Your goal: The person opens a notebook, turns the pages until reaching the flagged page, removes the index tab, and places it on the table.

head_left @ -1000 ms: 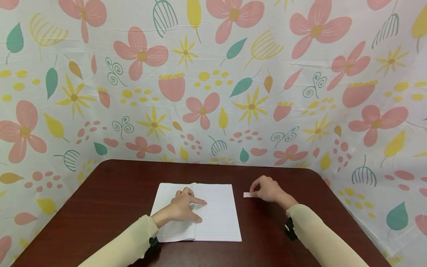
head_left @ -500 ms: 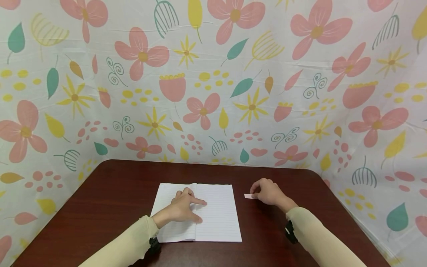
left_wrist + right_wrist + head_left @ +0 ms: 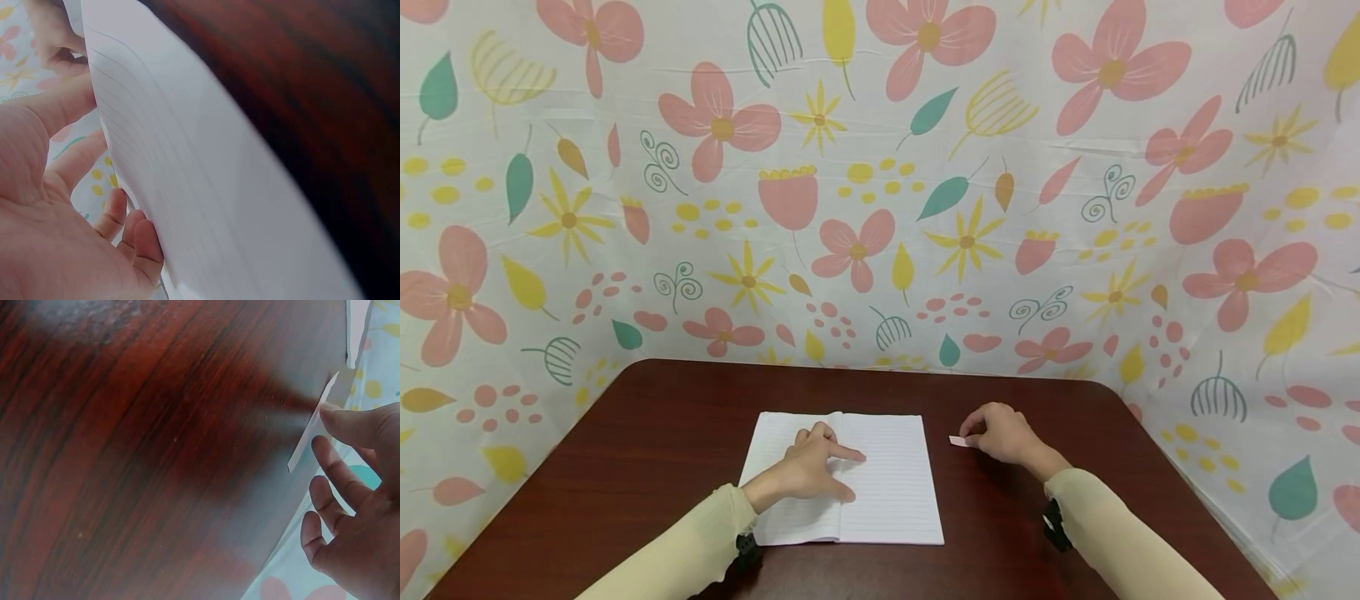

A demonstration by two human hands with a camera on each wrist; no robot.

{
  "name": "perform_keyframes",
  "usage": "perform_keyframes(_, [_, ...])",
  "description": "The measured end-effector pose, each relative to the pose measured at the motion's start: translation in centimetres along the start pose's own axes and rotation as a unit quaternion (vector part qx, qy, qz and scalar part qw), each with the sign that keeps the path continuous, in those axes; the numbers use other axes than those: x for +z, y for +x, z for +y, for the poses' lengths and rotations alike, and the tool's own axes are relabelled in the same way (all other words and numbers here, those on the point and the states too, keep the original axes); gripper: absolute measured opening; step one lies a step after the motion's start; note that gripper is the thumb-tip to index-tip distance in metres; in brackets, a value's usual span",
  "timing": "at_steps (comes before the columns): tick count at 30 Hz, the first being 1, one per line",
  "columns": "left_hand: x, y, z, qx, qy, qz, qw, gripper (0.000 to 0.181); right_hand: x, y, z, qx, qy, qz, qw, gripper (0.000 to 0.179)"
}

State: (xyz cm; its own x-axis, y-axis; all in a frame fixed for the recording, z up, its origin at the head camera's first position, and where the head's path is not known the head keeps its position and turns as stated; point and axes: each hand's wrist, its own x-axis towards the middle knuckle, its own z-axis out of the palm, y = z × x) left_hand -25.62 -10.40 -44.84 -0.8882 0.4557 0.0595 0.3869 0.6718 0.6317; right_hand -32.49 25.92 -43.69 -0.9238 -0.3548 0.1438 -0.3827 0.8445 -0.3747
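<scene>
An open notebook (image 3: 891, 492) with ruled white pages lies on the table. My left hand (image 3: 808, 462) rests on it across the centre fold, thumb and forefinger spread and pointing right, the other fingers bent. In the left wrist view, fingertips of the left hand (image 3: 75, 206) touch the lined page (image 3: 187, 187). To the right of the notebook, my right hand (image 3: 1003, 432) pinches a small pale pink paper slip (image 3: 957, 441) between thumb and forefinger, at the table top. The right wrist view shows the slip (image 3: 306, 437) nearly edge-on, the remaining fingers of the right hand (image 3: 362, 500) loosely bent.
The dark reddish-brown wooden table (image 3: 685, 417) has rounded far corners. Flower-printed cloth (image 3: 880, 208) hangs behind and at both sides of it. Black bands (image 3: 1056, 523) circle both wrists below the pale sleeves (image 3: 1120, 525).
My right hand has shifted slightly right and toward me with the paper slip, which has turned a little and shows less beyond the fingers. The left hand and notebook look still.
</scene>
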Motion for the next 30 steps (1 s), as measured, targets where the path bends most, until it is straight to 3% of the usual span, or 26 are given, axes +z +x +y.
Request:
perform_keyframes(9, [0.2, 0.3, -0.4, -0.007, 0.008, 0.003, 0.9999, 0.052, 0.4, 0.0, -0.9, -0.054, 0.020, 0.016, 0.9982, 0.009])
perform_keyframes(22, [0.7, 0.5, -0.8, -0.011, 0.005, 0.001, 0.9999, 0.052, 0.4, 0.1, -0.9, -0.069, 0.026, -0.003, 0.9973, 0.009])
perform_keyframes(30, [0.6, 0.7, -1.0, -0.011, 0.002, 0.001, 0.9999, 0.052, 0.9, 0.4, -0.8, -0.057, 0.035, 0.012, 0.9977, 0.010])
